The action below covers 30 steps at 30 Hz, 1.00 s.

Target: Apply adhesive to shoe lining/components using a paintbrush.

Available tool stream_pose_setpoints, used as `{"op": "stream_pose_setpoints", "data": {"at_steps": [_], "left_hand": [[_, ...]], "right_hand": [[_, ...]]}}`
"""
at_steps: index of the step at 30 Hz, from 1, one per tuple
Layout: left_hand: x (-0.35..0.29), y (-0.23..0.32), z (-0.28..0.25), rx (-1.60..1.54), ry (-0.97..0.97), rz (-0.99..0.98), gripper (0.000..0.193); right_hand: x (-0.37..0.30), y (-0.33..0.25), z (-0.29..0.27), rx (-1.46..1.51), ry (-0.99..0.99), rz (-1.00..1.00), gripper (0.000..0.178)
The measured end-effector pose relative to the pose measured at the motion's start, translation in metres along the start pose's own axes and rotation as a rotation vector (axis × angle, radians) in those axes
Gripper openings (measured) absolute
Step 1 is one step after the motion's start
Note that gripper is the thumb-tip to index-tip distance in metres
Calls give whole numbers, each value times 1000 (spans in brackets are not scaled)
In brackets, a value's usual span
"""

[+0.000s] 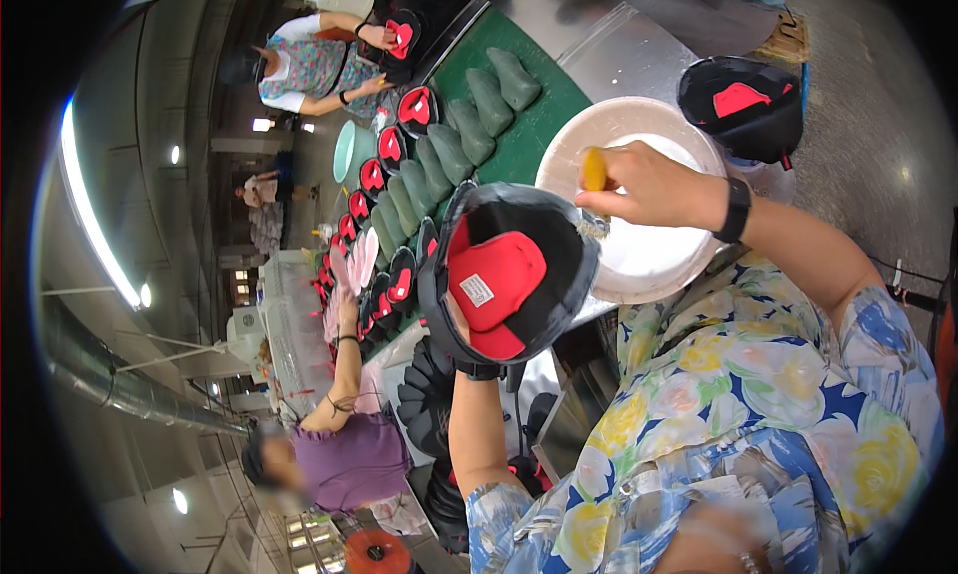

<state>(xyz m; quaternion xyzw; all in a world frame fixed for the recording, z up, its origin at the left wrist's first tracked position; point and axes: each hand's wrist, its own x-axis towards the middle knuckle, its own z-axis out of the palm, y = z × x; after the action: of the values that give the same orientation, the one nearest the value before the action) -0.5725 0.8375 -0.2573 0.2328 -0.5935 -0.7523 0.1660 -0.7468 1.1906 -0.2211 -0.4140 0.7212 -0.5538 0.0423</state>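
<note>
Head view, right hand [654, 185] fingers pinching yellow brush [594, 169], left hand gripping black-red shoe part [509, 275]

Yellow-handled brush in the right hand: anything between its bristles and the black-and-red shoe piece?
Nothing visible. The right hand holds the yellow-handled brush with its bristles right at the rim of the black-and-red shoe piece, which the left hand holds up from below, mostly hidden. The white basin lies behind them.
</note>
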Motion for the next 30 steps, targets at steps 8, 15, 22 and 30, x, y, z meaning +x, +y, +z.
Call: {"op": "stream_pose_setpoints", "data": {"at_steps": [8, 15, 22, 30], "left_hand": [[25, -18, 4, -68, 71, 16, 42], [33, -31, -6, -128, 83, 2, 42], [91, -54, 13, -290, 108, 88, 43], [231, -163, 4, 141, 316, 238, 50]], "right_hand": [[-24, -43, 45, 489, 116, -278, 19], [-8, 15, 19, 134, 163, -166, 18], [-9, 17, -19, 98, 247, 73, 13], [-11, 12, -6, 39, 118, 241, 10]]}}
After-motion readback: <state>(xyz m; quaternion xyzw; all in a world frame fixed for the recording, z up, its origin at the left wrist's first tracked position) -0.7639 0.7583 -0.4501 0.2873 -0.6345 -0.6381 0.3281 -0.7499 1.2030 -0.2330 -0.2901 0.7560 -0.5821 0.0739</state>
